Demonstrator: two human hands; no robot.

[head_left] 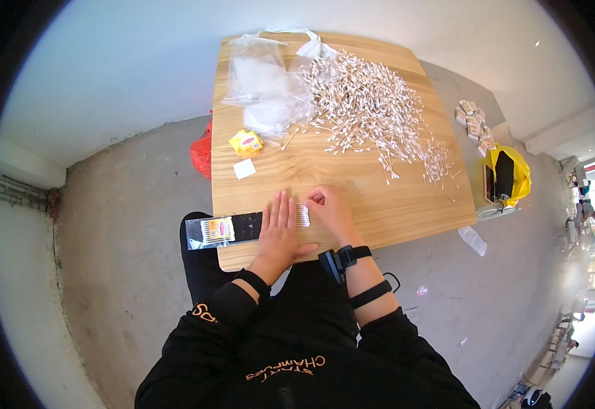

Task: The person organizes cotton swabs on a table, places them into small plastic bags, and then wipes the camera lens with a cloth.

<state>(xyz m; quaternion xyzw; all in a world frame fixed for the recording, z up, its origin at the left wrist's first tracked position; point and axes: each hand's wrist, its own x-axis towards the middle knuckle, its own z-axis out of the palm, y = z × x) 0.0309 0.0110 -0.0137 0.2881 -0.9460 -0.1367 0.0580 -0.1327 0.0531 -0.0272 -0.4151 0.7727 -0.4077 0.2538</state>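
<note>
My left hand (280,228) lies flat near the front edge of the wooden table, fingers stretched out together over a black strip (246,227). From under its fingertip side a short row of white cotton swabs (303,215) sticks out to the right. Just beyond that row my right hand (328,206) is closed in a pinch, its fingertips at the swabs' upper end; what they grip is too small to make out. On the strip's left part sits a clear packet of cotton swabs (217,230) with a yellow label, overhanging the table's left edge.
A big heap of loose cotton swabs (372,102) covers the far right of the table (352,178). Clear plastic bags (256,78) lie far left, near a yellow packet (245,142) and a white square card (244,169). A yellow bag (521,178) stands off the right side.
</note>
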